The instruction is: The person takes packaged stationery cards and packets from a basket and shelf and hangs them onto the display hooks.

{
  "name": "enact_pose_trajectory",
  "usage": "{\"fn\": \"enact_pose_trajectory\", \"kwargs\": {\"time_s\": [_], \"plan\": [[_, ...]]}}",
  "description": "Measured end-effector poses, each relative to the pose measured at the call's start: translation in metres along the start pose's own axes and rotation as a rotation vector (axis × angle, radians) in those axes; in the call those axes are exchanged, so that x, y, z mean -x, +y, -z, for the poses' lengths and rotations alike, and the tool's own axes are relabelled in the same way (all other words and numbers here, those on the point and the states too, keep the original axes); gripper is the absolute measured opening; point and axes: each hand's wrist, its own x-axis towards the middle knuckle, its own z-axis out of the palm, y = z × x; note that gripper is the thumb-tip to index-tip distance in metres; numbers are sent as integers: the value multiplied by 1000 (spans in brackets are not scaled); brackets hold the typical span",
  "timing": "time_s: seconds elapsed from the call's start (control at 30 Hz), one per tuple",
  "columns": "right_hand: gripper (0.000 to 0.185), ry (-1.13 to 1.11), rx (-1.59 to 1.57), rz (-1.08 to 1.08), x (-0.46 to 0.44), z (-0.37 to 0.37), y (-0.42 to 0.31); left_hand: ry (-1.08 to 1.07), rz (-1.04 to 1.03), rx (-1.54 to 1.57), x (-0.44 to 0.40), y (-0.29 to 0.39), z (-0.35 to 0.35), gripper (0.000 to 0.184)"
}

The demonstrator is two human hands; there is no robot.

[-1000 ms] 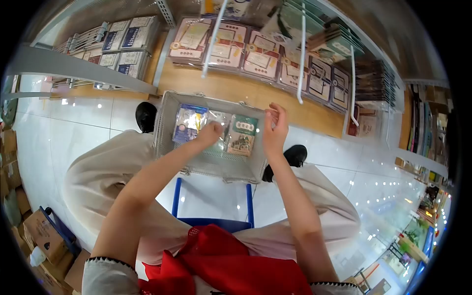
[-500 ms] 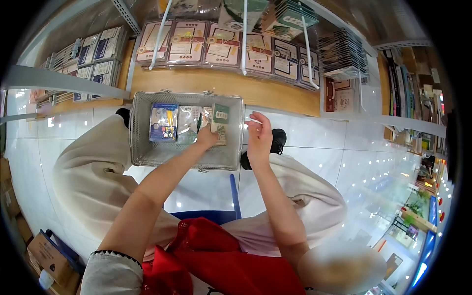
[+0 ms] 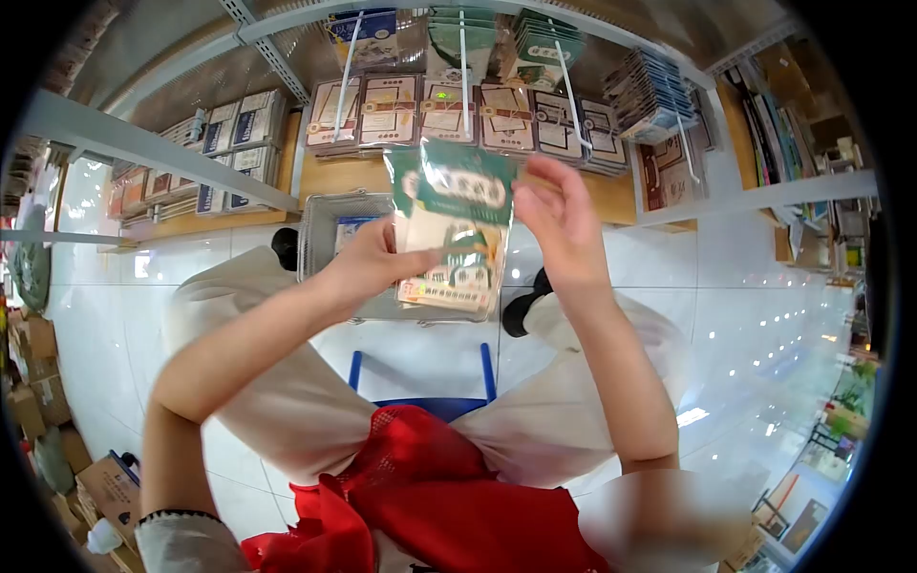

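Note:
Raised above the basket is a small stack of flat packets [image 3: 463,244], green at the top and cream below, in clear plastic sleeves with printed characters. My left hand [image 3: 368,263] grips its left side, with the thumb across the front. At the upper right edge is my right hand [image 3: 559,224], its fingers loosely curved and apart; the fingertips are at the plastic, and I cannot tell whether they touch it. Behind the packets stands a grey wire-mesh basket [image 3: 313,244] on the floor. Part of a blue packet [image 3: 351,227] shows inside; the rest of its contents is mostly hidden.
Ahead is a wooden shelf [image 3: 358,175] with a row of cream-and-red packets [image 3: 387,110]. Green packets [image 3: 460,43] hang on white metal hooks above. A grey shelf rail [image 3: 162,153] crosses at left. Books [image 3: 778,143] stand at right. A blue stool [image 3: 435,406] is beneath me.
My left hand has lifted the green-and-cream packets out of the basket towards me. My right hand has moved to their right edge. The view has shifted, showing more of the hanging packets.

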Motion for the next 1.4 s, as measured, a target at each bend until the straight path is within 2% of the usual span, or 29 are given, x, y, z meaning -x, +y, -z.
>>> {"fn": "enact_pose_trajectory", "kwargs": {"time_s": [0.03,0.07,0.17,0.23,0.27,0.3,0.37,0.43,0.5,0.63,0.77,0.8,0.9,0.93,0.97,1.03,1.07,1.13,1.17,1.23,1.37,1.4], "plan": [[52,54,-43,86,-1,-9,-2,50,-52,34,6,-1,-4,32],[56,104,40,113,-2,-13,0,98,-105,76,11,-2,-7,31],[56,76,-79,43,1,-25,2,147,-196,56,18,0,-22,31],[43,38,-247,4,1,-29,2,133,-185,-32,18,7,-30,29],[39,39,-280,-50,1,-28,2,143,-265,-51,14,2,-31,31],[35,39,-314,-104,1,-28,1,141,-241,58,10,0,-31,34],[27,87,-359,-67,-2,-30,4,138,-192,273,6,-1,-29,40],[26,117,-402,-21,-7,-30,11,178,-164,302,4,0,-31,44],[24,126,-481,-75,-11,-28,11,168,-152,392,-2,-2,-29,47],[20,183,-740,-246,-19,-20,-1,183,-119,442,-12,-3,-21,46],[19,259,-783,-241,-38,9,-1,214,-148,581,-4,20,-25,39],[31,231,-819,-189,-42,14,-5,228,-142,593,-5,24,-25,38],[44,284,-631,-60,-41,25,-20,207,-360,578,-16,18,2,30],[52,204,-565,-26,-42,36,-19,171,-387,583,-9,28,7,34],[51,208,-346,-2,-42,41,-20,128,-445,564,-12,27,20,39],[50,212,94,35,-42,51,-24,227,-669,452,-18,28,34,31],[47,225,242,142,-49,65,-4,262,-666,443,-20,26,35,30],[41,212,465,215,-53,78,10,334,-662,425,-8,40,21,29],[38,202,578,248,-54,84,15,160,-682,469,-11,36,23,27],[36,191,604,238,-61,87,16,-187,-709,553,-14,30,28,22],[36,215,588,277,-79,89,28,55,-668,223,-16,28,6,17],[35,242,580,282,-81,86,30,171,-672,-38,-19,27,2,19]]}}
